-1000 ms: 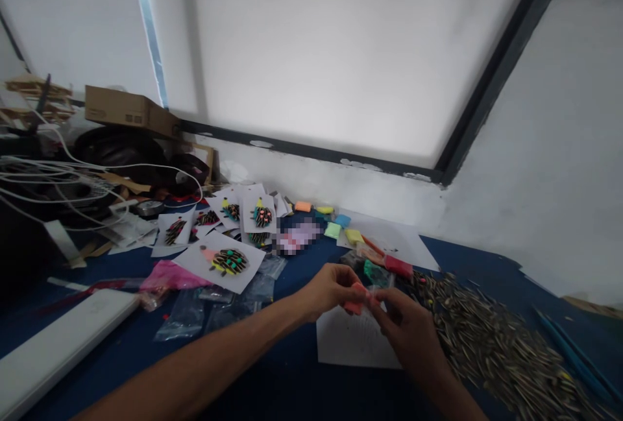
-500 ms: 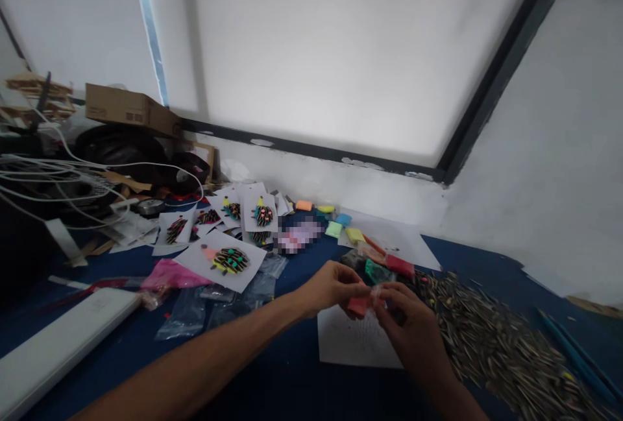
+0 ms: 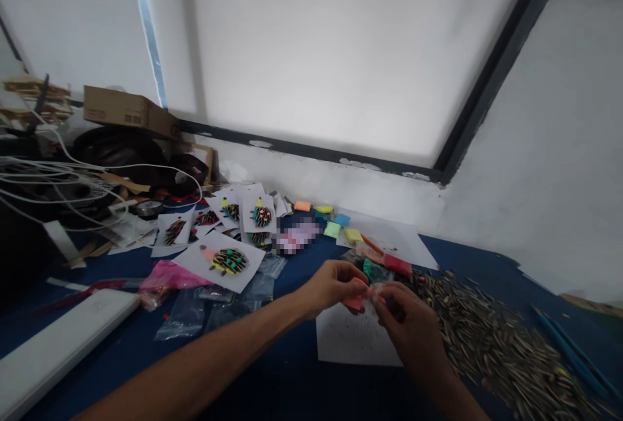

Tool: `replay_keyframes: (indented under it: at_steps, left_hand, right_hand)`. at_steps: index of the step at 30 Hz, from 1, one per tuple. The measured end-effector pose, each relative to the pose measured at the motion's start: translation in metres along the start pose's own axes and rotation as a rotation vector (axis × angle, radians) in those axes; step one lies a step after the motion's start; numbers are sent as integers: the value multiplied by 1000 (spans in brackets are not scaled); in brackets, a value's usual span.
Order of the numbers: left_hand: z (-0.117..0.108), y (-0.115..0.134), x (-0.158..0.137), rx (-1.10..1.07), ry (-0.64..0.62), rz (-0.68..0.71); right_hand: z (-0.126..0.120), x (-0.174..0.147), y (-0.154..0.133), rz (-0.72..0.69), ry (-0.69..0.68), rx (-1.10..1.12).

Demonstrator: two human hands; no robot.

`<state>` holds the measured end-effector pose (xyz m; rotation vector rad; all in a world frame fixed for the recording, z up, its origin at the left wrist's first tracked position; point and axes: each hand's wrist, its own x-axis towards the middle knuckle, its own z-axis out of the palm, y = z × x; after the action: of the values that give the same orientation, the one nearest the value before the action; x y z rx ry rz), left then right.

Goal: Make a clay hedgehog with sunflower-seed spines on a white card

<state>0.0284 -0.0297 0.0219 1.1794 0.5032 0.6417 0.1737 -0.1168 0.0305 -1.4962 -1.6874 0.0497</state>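
Over a white sheet of paper [image 3: 341,341], both hands meet at a small packet of coral modelling clay [image 3: 354,303]. My left hand [image 3: 327,288] is closed with thumb and fingers pinching the coral clay. The fingers of my right hand [image 3: 407,311] pinch the clear plastic wrapper [image 3: 376,292] at the packet's right end, and a bit of coral shows in the plastic between the hands. Just behind the hands lie a green clay packet [image 3: 376,271] and a red clay packet [image 3: 398,265]. The sheet under the hands bears a faint drawing, partly hidden.
A wide heap of striped sunflower seeds [image 3: 506,336] spreads at the right. Hedgehog pictures [image 3: 228,260] on paper lie at the left beside clear plastic bags [image 3: 182,317]. More clay packets [image 3: 333,229] sit behind. A long white case [image 3: 68,333] and white cables [image 3: 58,178] occupy the far left.
A bit of coral now shows in the plastic between the hands. Both hands keep their pinch and have barely moved; the view has shifted slightly.
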Motion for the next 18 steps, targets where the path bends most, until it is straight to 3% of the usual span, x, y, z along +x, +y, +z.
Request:
replay_keyframes:
  at_steps: [3,11,18]
  left_hand:
    - [-1,3,-3,29,-80,-35]
    - [-1,1,-1,45,51,-65]
    - [-3,-2,-1,32,-22,-54]
  right_hand:
    - [1,-1,3,5,-22,23]
    - [7,-5,13,45,-107,93]
    - [2,-2,12,33,-61,15]
